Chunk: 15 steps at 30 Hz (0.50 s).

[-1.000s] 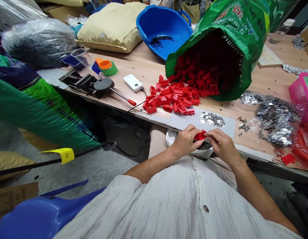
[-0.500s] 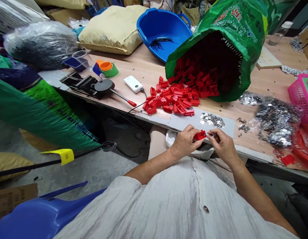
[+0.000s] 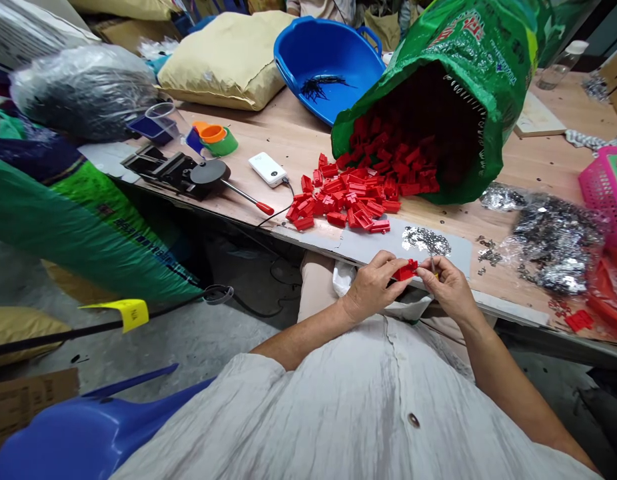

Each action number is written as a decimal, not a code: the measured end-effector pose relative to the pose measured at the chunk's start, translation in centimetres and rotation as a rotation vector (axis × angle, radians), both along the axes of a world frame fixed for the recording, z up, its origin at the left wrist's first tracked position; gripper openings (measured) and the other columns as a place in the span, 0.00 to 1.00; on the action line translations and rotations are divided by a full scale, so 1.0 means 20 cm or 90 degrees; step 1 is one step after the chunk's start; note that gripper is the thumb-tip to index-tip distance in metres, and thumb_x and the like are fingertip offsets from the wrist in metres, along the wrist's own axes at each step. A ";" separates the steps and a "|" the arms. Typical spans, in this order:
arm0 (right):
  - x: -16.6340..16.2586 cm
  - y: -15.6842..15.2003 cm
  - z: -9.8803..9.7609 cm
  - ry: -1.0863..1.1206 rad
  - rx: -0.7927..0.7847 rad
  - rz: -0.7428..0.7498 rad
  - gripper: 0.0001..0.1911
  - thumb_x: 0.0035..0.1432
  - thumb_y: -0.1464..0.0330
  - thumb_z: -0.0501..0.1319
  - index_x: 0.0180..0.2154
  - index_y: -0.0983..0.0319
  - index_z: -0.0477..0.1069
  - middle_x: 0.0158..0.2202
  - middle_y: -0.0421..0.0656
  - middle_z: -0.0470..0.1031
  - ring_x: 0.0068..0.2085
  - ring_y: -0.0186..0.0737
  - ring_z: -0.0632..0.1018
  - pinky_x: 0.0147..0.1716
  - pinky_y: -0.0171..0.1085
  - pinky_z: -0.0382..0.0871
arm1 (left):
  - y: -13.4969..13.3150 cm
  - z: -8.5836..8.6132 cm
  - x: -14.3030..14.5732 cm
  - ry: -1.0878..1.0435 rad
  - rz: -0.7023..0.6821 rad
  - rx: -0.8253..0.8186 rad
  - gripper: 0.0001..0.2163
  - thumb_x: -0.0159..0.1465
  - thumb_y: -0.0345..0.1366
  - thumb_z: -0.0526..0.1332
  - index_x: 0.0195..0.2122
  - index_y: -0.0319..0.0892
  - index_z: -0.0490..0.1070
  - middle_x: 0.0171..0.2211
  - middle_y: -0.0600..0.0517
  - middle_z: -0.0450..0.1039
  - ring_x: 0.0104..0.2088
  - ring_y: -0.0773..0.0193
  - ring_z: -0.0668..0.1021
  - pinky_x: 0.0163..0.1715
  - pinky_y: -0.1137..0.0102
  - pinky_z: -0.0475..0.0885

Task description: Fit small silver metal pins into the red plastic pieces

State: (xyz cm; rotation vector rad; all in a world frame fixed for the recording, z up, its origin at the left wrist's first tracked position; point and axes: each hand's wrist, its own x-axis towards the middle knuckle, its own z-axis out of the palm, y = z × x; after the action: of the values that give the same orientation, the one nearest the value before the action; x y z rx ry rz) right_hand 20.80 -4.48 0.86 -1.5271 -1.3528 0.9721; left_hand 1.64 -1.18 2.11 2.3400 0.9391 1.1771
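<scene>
My left hand point(image 3: 372, 287) pinches a small red plastic housing point(image 3: 405, 270) at the table's front edge, just above my lap. At that housing's right end are the fingertips of my right hand point(image 3: 447, 288), closed. Between the right fingers a thin metal tool point(image 3: 433, 265) sticks up, with a bit of yellow at its base; its exact kind I cannot make out. Just beyond the hands, a scatter of small shiny metal pieces point(image 3: 426, 241) lies on a grey board point(image 3: 458, 257). Farther back is a pile of similar red housings point(image 3: 356, 197).
A green sack point(image 3: 503, 87) lies open, spilling red housings. Behind stands a blue basin point(image 3: 333, 53). On the left are a lever tool with a red handle point(image 3: 264, 208) and a white power bank point(image 3: 267, 169). Bagged metal pieces point(image 3: 556, 243) and a pink basket point(image 3: 601, 193) stand right.
The tool in my right hand has swung from pointing at the housing to upright, and the right fingertips have closed in on the housing's end. The left hand has barely moved.
</scene>
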 end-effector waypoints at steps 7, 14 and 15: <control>-0.04 -0.01 0.05 -0.036 0.018 -0.031 0.15 0.57 0.54 0.62 0.32 0.59 0.69 0.28 0.39 0.70 0.28 0.35 0.67 0.28 0.35 0.62 | 0.02 0.00 0.00 -0.039 -0.025 0.016 0.14 0.65 0.33 0.61 0.51 0.41 0.69 0.43 0.47 0.74 0.46 0.64 0.77 0.47 0.68 0.76; -0.10 -0.04 0.13 -0.145 0.034 -0.050 0.11 0.61 0.58 0.60 0.34 0.60 0.71 0.30 0.38 0.73 0.28 0.33 0.68 0.31 0.34 0.61 | 0.01 -0.01 0.00 -0.055 0.032 0.037 0.13 0.63 0.29 0.61 0.50 0.42 0.70 0.39 0.51 0.75 0.39 0.68 0.78 0.40 0.73 0.77; -0.11 -0.04 0.13 -0.147 0.035 -0.055 0.11 0.61 0.58 0.60 0.34 0.60 0.72 0.30 0.38 0.73 0.29 0.33 0.68 0.32 0.34 0.62 | 0.01 -0.01 0.00 -0.056 0.034 0.041 0.14 0.63 0.28 0.61 0.50 0.42 0.71 0.38 0.51 0.75 0.38 0.68 0.78 0.39 0.74 0.77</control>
State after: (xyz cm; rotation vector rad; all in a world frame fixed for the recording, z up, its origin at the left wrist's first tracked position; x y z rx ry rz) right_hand 18.63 -5.36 3.41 -1.6809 -1.4479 0.7159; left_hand 1.72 -1.02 1.93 2.3045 0.9517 1.3376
